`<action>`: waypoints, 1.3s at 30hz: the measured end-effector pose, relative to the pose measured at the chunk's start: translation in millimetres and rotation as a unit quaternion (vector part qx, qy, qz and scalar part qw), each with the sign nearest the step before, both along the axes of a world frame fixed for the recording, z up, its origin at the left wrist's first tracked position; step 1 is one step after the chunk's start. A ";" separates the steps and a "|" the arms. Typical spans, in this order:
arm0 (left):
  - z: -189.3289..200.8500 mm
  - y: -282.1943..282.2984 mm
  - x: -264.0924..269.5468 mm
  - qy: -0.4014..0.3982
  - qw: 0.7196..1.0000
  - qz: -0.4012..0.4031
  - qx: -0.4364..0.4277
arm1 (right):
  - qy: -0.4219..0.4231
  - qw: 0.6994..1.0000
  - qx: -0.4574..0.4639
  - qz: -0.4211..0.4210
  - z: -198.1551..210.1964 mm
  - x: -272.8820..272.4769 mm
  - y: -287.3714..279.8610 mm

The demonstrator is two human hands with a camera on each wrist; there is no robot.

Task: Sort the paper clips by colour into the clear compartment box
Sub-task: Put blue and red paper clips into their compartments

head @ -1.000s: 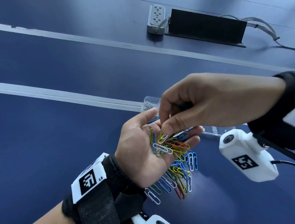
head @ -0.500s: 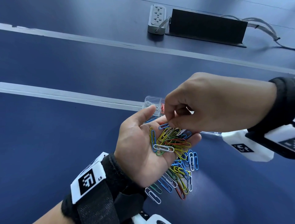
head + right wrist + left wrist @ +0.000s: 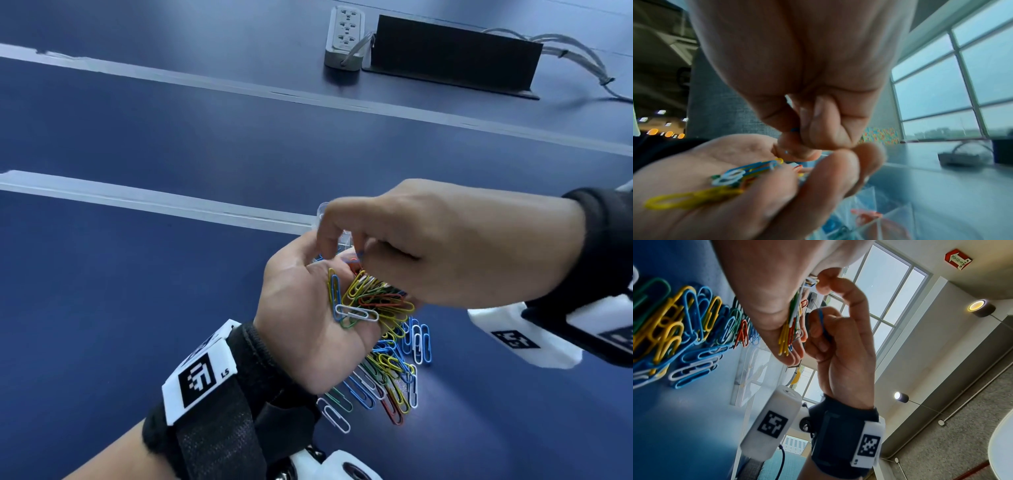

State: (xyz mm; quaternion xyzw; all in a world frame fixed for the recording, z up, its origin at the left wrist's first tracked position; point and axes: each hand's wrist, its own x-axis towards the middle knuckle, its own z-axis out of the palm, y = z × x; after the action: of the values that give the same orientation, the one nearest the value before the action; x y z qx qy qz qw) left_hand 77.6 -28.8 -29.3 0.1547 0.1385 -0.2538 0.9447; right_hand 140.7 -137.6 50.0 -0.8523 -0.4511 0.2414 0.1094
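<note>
Clips cupped in one palm, one picked out

Loose paper clips [image 3: 387, 380] lie on the tabletop [image 3: 137, 308] under the left hand [image 3: 308, 315], palm-up, cradling mixed clips; the right hand [image 3: 445, 246] pinches what looks like a blue clip [image 3: 821, 321], hiding the compartment box [image 3: 322, 209].

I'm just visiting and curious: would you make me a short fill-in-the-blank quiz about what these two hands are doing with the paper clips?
1. The left hand lies palm up, carrying a small heap of mixed paper clips on its ____.
2. The right hand pinches a single ____ paper clip between thumb and finger.
3. A bigger pile of clips lies on the dark ____ table.
4. The clear compartment box already holds clips, some of them ____.

Missing words: palm; blue; blue; red
</note>
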 end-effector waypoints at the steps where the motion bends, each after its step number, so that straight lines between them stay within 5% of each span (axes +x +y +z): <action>1: -0.6 0.2 -0.1 -0.003 1.000 -0.001 -0.002 | -0.012 1.000 -0.006 0.013 0.3 0.7 0.0; 11: 1.8 -1.3 0.0 0.017 1.000 0.015 0.009 | 0.009 1.000 0.028 -0.008 -4.1 -7.2 0.8; 23: -3.0 0.4 -0.6 0.024 1.000 0.007 0.000 | -0.066 0.997 0.016 0.041 -4.2 1.1 6.4; 30: -2.3 -5.4 -2.0 -0.027 0.999 0.014 -0.012 | -0.033 0.997 0.021 0.072 9.7 3.5 3.7; 34: -2.3 -10.9 -2.0 -0.005 1.000 -0.008 -0.014 | -0.064 0.996 0.060 0.003 18.0 10.5 3.6; 39: -7.8 -16.2 -6.7 0.011 0.997 -0.064 -0.030 | -0.139 0.989 -0.045 -0.020 10.5 21.9 11.8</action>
State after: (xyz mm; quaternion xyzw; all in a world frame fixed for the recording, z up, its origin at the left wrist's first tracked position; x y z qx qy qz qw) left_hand 70.9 -45.0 -37.1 0.1320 0.1309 -0.3195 0.9292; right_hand 162.6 -125.8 60.5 -0.8904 -0.4336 0.1381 0.0120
